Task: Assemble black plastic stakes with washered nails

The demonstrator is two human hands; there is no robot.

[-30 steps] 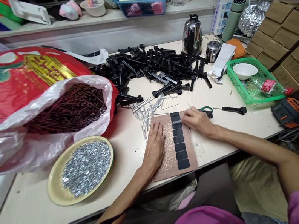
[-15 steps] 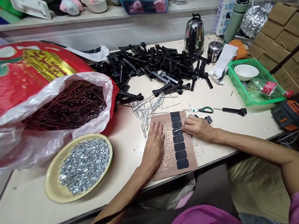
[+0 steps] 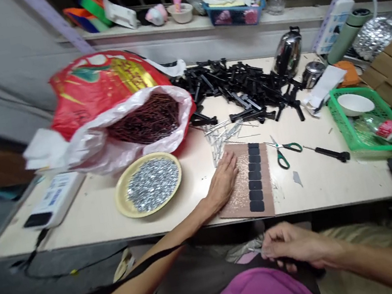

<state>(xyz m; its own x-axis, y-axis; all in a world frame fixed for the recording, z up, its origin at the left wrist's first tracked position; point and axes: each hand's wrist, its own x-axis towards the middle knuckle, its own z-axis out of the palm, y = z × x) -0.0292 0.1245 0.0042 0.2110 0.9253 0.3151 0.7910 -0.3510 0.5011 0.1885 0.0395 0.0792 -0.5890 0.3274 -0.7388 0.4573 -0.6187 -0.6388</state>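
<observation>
The tabletop [image 3: 323, 186] carries everything except what the right hand has. On it the red bag [image 3: 90, 79], packed with thin dark rods, looks bulky and heavy, and its slack white mouth would fold under a pull.

The board [image 3: 241, 197] lies flat at the front edge of the tabletop. It is probably light and fairly stiff, like card, and apt to slide if unpressed; its bare side margins are the place to take it, clear of the pads.

The left hand [image 3: 223, 178] rests on the left part of the board, fingers extended and close together, pressing rather than gripping. The right hand [image 3: 289, 245] is off the tabletop, above the lap, with thumb and fingers pinched on a small pale piece.

The black pads [image 3: 254, 176] run in one column down the right part of the board. They look thin, flexible and nearly weightless, perhaps tacky underneath; a corner or edge would be the best hold.

The pale piece [image 3: 255, 250] is slim and blurred, too indistinct to identify. It seems light and easy to drop, so a fingertip pinch suits it.
</observation>
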